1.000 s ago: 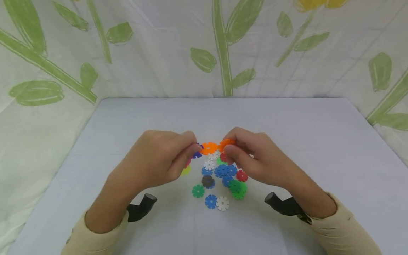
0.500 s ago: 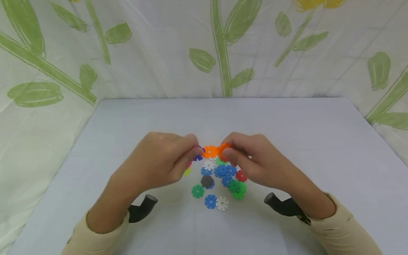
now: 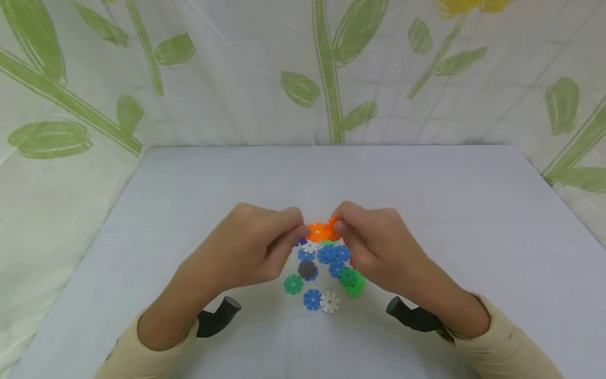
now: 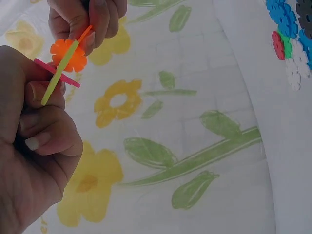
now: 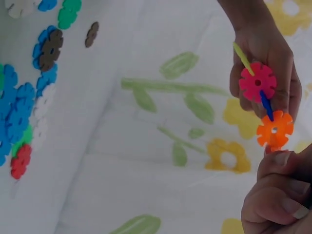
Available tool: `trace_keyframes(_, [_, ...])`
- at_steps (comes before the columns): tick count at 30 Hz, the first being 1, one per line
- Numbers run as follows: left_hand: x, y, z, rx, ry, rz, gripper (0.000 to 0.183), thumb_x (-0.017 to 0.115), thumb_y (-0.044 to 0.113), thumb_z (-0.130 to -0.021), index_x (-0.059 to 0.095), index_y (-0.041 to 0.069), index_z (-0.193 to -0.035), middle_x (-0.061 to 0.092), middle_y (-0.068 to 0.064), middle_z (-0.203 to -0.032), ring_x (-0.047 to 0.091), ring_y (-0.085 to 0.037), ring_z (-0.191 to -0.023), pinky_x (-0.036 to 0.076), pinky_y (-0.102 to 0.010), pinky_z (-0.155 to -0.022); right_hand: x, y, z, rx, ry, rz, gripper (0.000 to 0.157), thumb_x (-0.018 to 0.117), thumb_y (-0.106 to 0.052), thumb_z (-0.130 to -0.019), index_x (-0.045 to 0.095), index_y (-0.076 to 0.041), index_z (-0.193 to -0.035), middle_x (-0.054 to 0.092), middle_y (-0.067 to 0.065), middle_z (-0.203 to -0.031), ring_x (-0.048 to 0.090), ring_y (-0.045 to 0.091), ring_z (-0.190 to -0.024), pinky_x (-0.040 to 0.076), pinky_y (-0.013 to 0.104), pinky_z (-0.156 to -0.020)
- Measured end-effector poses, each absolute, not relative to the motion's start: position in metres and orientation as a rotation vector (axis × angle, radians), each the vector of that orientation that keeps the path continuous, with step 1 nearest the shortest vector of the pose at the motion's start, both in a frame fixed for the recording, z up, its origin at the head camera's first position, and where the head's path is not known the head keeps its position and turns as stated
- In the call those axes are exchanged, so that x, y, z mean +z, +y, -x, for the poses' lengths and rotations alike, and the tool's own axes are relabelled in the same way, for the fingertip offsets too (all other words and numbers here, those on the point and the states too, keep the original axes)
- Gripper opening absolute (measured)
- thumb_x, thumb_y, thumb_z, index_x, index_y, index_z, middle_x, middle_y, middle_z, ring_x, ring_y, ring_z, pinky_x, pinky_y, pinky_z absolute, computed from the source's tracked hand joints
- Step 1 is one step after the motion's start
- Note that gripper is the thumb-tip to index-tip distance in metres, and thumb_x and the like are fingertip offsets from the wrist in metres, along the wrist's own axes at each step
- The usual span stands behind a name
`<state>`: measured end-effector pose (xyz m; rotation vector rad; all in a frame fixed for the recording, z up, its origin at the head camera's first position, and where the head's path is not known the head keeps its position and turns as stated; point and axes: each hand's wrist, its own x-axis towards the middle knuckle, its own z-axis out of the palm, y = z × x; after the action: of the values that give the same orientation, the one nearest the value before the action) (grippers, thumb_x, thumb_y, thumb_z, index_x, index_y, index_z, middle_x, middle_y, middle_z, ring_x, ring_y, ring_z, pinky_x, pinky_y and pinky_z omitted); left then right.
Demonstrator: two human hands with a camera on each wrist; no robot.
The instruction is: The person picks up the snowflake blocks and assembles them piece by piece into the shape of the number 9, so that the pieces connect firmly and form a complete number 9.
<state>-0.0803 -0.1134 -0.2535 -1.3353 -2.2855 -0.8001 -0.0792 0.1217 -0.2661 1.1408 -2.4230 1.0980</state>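
In the head view my left hand (image 3: 258, 242) and right hand (image 3: 379, 247) face each other above the table, fingertips close together. My left fingers pinch a small chain of notched plastic discs: a yellow disc (image 4: 58, 75) seen edge-on, a pink disc (image 5: 249, 83), a dark blue disc (image 5: 266, 105) and an orange disc (image 5: 263, 130) at the end. Between right thumb and forefinger is a second orange disc (image 3: 333, 232), its edge meeting the chain's orange disc in the head view. Fingers hide part of both.
Loose discs lie on the white table (image 3: 227, 173) below the hands: several blue discs (image 3: 327, 255), a dark brown disc (image 3: 304, 266), a green disc (image 3: 293, 290), a white disc (image 3: 330, 308). Behind the table hangs a white curtain (image 3: 227, 84) with painted leaves.
Both hands have come down a little towards the body, the left one also moving right. The two orange discs are closer, now overlapping more in the head view.
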Motion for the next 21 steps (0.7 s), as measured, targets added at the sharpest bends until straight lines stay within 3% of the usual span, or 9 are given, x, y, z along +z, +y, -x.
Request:
trace_keyframes(6, [-0.257, -0.116, 0.085, -0.942, -2.377, 1.288, 0.021, 0.062, 0.006, -0.095, 0.054, 0.014, -0.078, 0.039, 0.01, -0.06, 0.032, -0.001, -0.047, 0.03, -0.021, -0.043, -0.267, 0.121, 0.083, 1.345, -2.39, -1.181, 0.02, 0.054, 0.002, -0.1, 0.058, -0.012, -0.086, 0.048, -0.008, -0.063, 0.044, 0.001, -0.046, 0.041, 0.023, -0.041])
trace_keyframes(11, [-0.258, -0.122, 0.093, -1.144, -2.493, 1.266, 0.022, 0.059, 0.011, -0.1, 0.057, 0.016, -0.079, 0.039, 0.013, -0.06, 0.037, -0.003, -0.048, 0.033, -0.025, -0.045, -0.267, 0.124, 0.092, 1.637, -2.404, -1.165, 0.021, 0.049, -0.008, -0.105, 0.059, -0.011, -0.086, 0.052, -0.006, -0.066, 0.051, 0.014, -0.053, 0.045, 0.029, -0.047])
trace_keyframes(16, [-0.257, -0.125, 0.095, -1.302, -2.638, 1.212, 0.021, 0.055, 0.016, -0.104, 0.061, 0.016, -0.084, 0.051, 0.011, -0.064, 0.046, -0.006, -0.046, 0.042, -0.028, -0.043, -0.27, 0.128, 0.101, 1.754, -2.456, -1.047, 0.024, 0.042, -0.013, -0.107, 0.057, -0.006, -0.09, 0.058, 0.002, -0.073, 0.052, 0.023, -0.06, 0.046, 0.029, -0.051])
trace_keyframes(21, [-0.259, -0.125, 0.098, -1.325, -2.744, 1.171, 0.021, 0.054, 0.02, -0.105, 0.065, 0.015, -0.088, 0.06, 0.009, -0.07, 0.051, -0.009, -0.048, 0.047, -0.03, -0.044, -0.272, 0.129, 0.107, 1.826, -2.433, -1.075, 0.015, 0.047, -0.009, -0.105, 0.057, -0.005, -0.094, 0.059, 0.007, -0.076, 0.054, 0.024, -0.064, 0.047, 0.027, -0.051])
